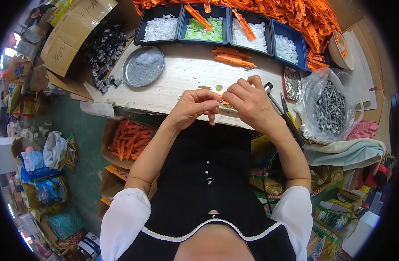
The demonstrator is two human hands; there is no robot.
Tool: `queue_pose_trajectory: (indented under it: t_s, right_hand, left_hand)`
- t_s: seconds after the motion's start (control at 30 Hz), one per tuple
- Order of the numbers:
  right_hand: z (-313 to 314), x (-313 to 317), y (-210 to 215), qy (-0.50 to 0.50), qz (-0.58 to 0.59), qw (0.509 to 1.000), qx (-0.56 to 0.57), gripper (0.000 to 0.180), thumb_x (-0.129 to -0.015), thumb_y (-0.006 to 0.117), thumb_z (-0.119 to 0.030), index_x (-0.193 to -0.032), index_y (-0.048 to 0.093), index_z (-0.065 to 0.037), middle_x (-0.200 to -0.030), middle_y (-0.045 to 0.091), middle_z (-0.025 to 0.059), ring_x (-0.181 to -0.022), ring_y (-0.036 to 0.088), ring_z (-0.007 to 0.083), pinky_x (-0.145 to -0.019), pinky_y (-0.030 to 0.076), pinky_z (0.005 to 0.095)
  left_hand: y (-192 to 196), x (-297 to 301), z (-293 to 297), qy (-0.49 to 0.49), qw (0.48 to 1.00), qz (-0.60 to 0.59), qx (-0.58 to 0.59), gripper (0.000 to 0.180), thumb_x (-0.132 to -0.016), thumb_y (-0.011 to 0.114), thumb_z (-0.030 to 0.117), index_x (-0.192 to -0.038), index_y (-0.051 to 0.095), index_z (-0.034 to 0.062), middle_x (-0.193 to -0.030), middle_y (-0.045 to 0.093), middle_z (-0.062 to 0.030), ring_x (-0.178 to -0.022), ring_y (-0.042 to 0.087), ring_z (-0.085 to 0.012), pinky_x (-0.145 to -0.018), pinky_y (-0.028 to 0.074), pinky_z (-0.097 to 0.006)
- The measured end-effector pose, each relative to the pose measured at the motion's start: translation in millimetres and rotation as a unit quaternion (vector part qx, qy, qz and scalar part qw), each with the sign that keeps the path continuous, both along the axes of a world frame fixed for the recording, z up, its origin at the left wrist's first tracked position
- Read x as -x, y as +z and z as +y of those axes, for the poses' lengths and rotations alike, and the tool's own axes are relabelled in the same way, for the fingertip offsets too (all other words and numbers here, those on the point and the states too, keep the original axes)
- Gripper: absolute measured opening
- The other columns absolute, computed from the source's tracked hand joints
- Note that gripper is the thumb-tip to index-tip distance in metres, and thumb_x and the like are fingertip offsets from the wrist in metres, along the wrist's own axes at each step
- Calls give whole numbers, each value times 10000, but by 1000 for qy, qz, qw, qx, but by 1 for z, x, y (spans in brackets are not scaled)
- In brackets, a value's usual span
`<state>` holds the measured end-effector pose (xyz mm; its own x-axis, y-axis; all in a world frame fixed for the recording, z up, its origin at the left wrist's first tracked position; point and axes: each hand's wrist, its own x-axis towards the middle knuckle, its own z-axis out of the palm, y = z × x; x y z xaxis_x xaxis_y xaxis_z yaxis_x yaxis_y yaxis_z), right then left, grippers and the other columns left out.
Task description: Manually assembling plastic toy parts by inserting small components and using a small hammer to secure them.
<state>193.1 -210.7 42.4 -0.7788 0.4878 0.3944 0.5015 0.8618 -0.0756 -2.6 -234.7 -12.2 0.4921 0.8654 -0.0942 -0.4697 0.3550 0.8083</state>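
Note:
My left hand is closed in a pinch at the table's near edge, with a small white plastic piece at its thumb and fingertip. Close beside it, my right hand has its fingers bent and pressed together. A bit of an orange plastic part shows between the hands; most of it is hidden, and whether the right fingers grip it is unclear. Beyond the hands, several long orange plastic parts lie on the white table.
Across the back stand a black bin, two dark bins and a blue bin, holding small pieces. Orange parts heap behind. Left: a round metal dish. Right: pliers, a bag of screws.

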Motion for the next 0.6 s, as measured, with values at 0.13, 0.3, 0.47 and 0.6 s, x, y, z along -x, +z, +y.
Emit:
queue_pose_trajectory:
  t_s: [0.13, 0.3, 0.47, 0.6]
  right_hand:
    - [0, 0, -2, -10, -5, 1000, 6, 152, -687, 544, -38, -832, 547, -84, -767, 520, 21, -748, 510, 177, -696, 339, 324]
    - [-1, 1, -13, -14, 7, 1000, 20, 151, -681, 551, -45, -824, 536, -89, -757, 506, 18, -749, 499, 176, -684, 330, 326]
    - [1, 4, -12, 5, 7, 1000, 26, 148, -680, 554, -53, -819, 536, -101, -761, 508, 12, -754, 497, 171, -700, 335, 318]
    - [2, 4, -10, 32, 28, 998, 42, 143, -683, 554, -59, -817, 542, -110, -775, 520, 1, -755, 497, 165, -716, 341, 307]
  left_hand:
    - [-4, -1, -1, 24, 1000, 3, 7, 140, -812, 618, 73, -915, 588, -18, -755, 592, -64, -631, 590, -129, -540, 521, -264]
    - [-13, -3, -3, 51, 997, 19, -47, 81, -788, 612, 2, -857, 571, -9, -803, 600, -109, -678, 600, -165, -567, 534, -308]
    - [-19, -3, -5, 52, 998, 7, -36, 81, -784, 609, -10, -855, 570, -11, -826, 601, -120, -688, 605, -193, -591, 541, -327]
    - [-19, -3, -6, 53, 998, 0, -47, 69, -781, 605, -21, -842, 577, -7, -841, 592, -118, -728, 600, -203, -612, 546, -348]
